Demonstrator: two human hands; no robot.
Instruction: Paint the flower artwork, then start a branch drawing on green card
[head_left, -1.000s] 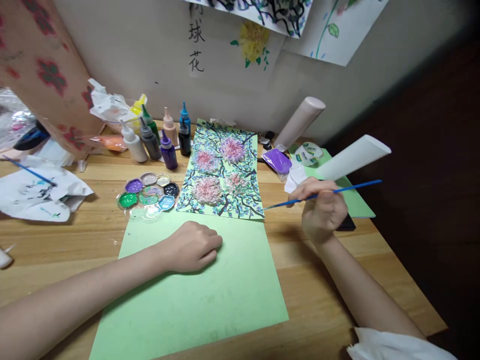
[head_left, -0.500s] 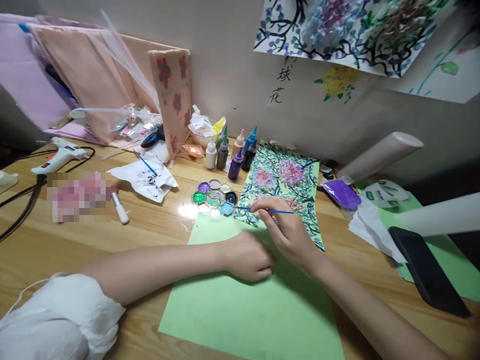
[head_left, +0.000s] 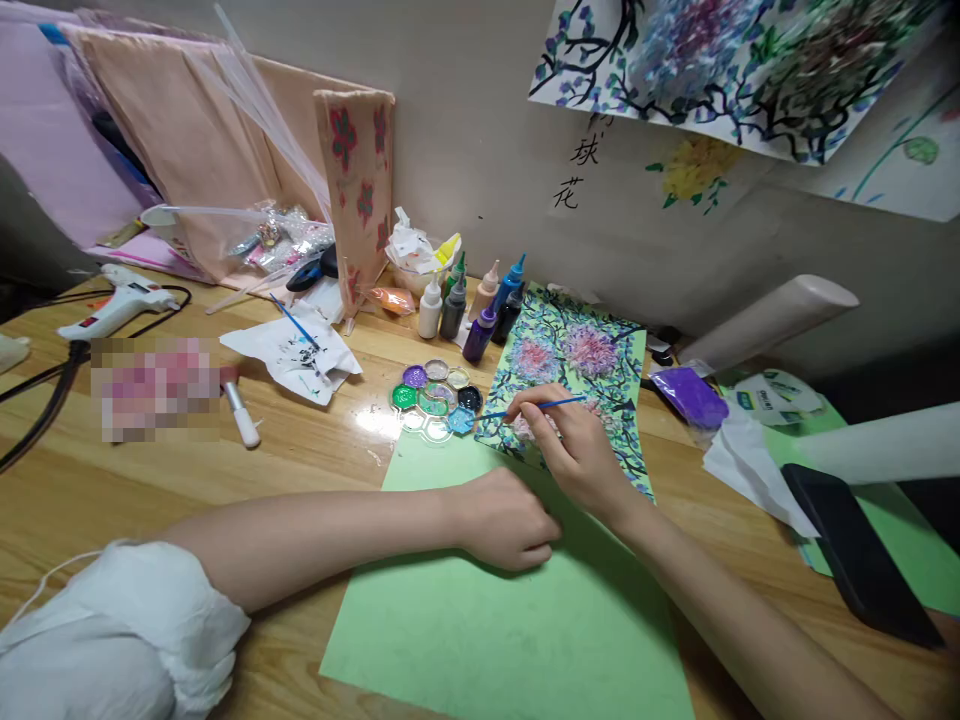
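My right hand (head_left: 566, 440) pinches a thin blue paintbrush (head_left: 561, 403), its tip pointing left at the light-blue well of a flower-shaped paint palette (head_left: 435, 400). Whether the tip touches the paint I cannot tell. Below that hand lies a painted sheet (head_left: 626, 365) with pink flowers and dark branches. My left hand (head_left: 506, 520) is curled into a fist on a plain light-green sheet (head_left: 495, 630), its fingertips tucked out of sight. Behind the palette stand several paint bottles (head_left: 453, 312).
Left of the palette, a second brush rests on a stained tissue (head_left: 300, 355). A glue gun (head_left: 120, 300) with its cable lies farther left. To the right are a purple packet (head_left: 690, 395), a black phone (head_left: 862, 555) and white rolls (head_left: 892, 445). Paintings (head_left: 720, 75) hang on the wall.
The view has shifted slightly. The brush's back end has tipped up and its tip has come a little nearer the light-blue well. My left fist stays on the green sheet.
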